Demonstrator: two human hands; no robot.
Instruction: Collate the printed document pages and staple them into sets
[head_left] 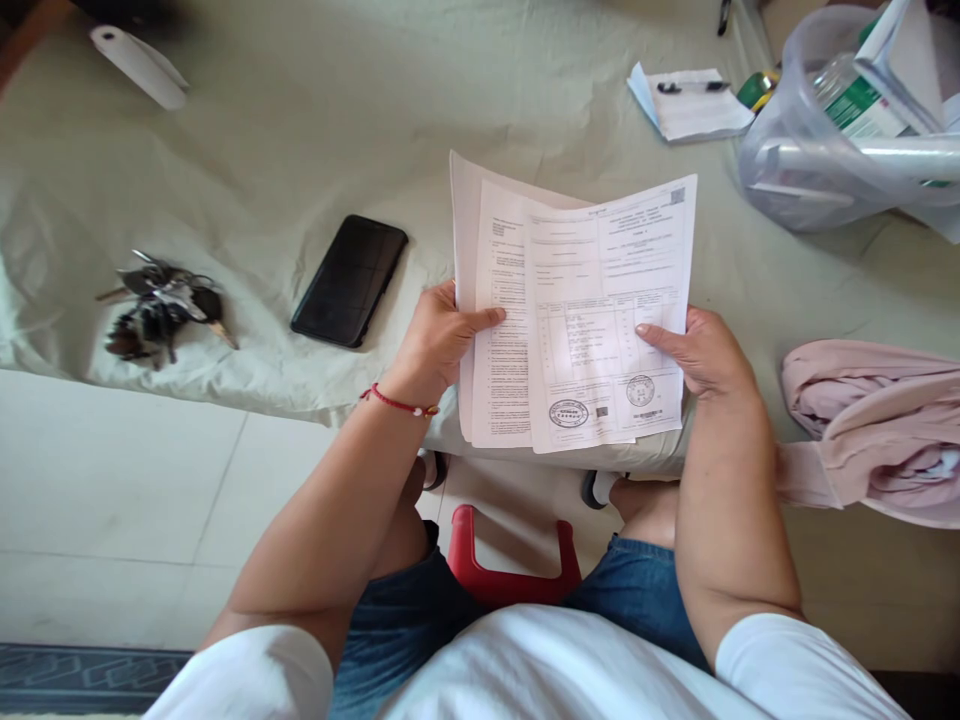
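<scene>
Several printed paper sheets (570, 310) are held up between both hands, fanned a little and overlapping. The top sheet shows a table, round and oval stamps and a small square code. My left hand (442, 335) grips the left edge of the stack, thumb on top and fingers hidden behind; a red bracelet (401, 403) circles that wrist. On the opposite edge, my right hand (701, 350) closes the same way, its thumb lying across the top sheet. A black phone (349, 281) lies just left of my left hand.
A bunch of keys (169, 305) and a white roll (140, 66) lie on the cloth-covered table (300, 150). At right stand a translucent bin (795, 150), a notepad with a pen (694, 105) and folded pink fabric (885, 420). Below is a red stool (517, 580).
</scene>
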